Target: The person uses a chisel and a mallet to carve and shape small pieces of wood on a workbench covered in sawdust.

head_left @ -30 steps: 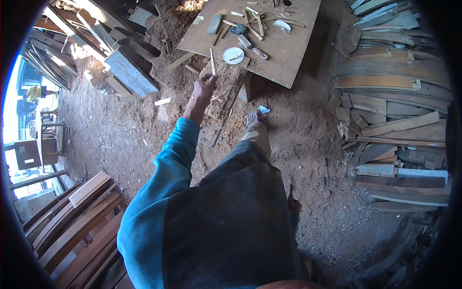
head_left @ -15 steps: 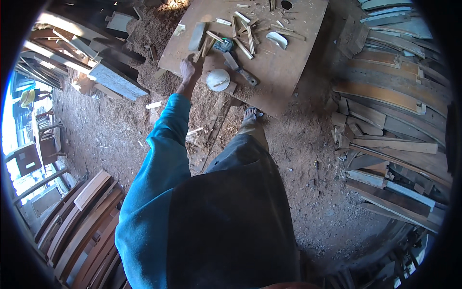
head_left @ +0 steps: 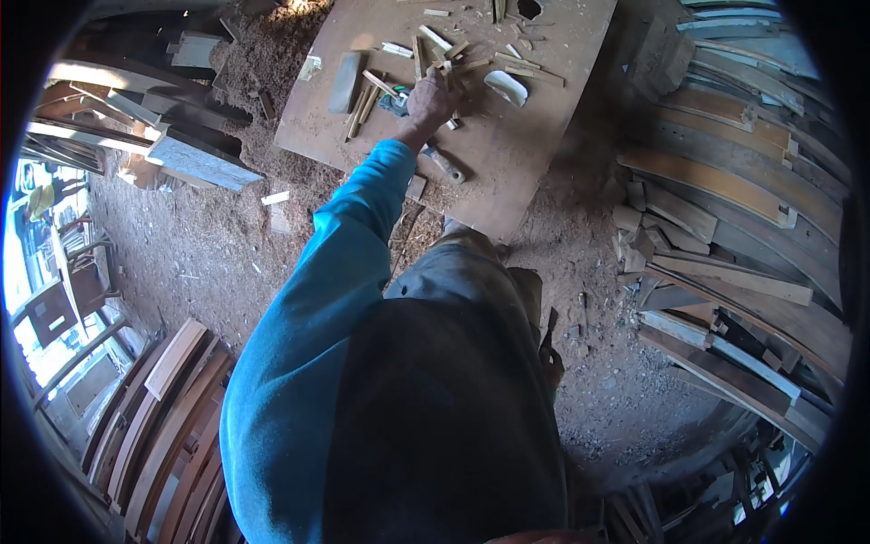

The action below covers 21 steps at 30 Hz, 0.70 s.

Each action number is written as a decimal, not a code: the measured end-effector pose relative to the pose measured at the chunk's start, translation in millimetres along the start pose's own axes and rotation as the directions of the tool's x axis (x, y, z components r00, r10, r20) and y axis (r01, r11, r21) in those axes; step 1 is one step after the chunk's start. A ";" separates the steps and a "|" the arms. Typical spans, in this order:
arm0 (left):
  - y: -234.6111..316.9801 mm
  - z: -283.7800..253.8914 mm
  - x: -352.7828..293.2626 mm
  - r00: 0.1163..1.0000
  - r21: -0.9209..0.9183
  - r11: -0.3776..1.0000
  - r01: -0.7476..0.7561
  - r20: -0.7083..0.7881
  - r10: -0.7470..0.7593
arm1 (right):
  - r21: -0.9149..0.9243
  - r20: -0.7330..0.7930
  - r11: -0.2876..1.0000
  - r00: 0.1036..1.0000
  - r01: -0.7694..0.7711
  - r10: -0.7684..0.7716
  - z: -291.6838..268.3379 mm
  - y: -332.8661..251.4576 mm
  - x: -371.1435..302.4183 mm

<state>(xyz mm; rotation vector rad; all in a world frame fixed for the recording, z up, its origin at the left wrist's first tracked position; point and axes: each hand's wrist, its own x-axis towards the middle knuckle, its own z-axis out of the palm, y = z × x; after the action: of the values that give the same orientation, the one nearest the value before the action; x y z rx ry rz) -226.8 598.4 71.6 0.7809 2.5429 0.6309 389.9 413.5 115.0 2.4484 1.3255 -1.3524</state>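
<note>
Sticks (head_left: 419, 58) are strewn crosswise on the worktop (head_left: 512, 140), at and just beyond the left hand (head_left: 433, 102); whether one is pinched cannot be told. By the right hand (head_left: 553, 366), well apart, a slim dark tool (head_left: 548, 328) is gripped.

My left grip (head_left: 435, 102) hides what lies beneath it, my right grip (head_left: 552, 364) partly lost behind my dark garment (head_left: 435, 435), thin dark object (head_left: 548, 328) there too small to identify, table (head_left: 507, 181) cut off at top.
</note>
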 end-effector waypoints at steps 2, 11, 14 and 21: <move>-6.9 3.7 1.1 1.000 -0.105 0.994 -0.006 -0.006 0.005 | 0.003 0.013 1.000 1.000 -0.019 0.019 -4.9 9.7 9.3; -24.7 -0.5 -22.7 0.998 -0.678 0.732 0.069 0.037 -0.060 | 0.080 0.063 0.996 0.997 -0.047 0.042 -45.2 42.3 80.3; -31.1 -2.9 -41.0 0.998 -0.445 0.895 -0.008 -0.053 -0.017 | 0.092 0.071 0.995 0.997 -0.038 0.032 -63.9 49.4 109.0; -13.2 12.5 -40.7 0.964 -0.148 0.981 -0.128 -0.252 0.087 | 0.153 -0.007 0.988 1.000 -0.006 0.007 -104.4 46.3 156.3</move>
<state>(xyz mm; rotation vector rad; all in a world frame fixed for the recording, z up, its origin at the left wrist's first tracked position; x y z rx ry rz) -195.1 567.8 64.4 0.8328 2.6358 1.0147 531.6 529.8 52.7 2.5531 1.2581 -1.4980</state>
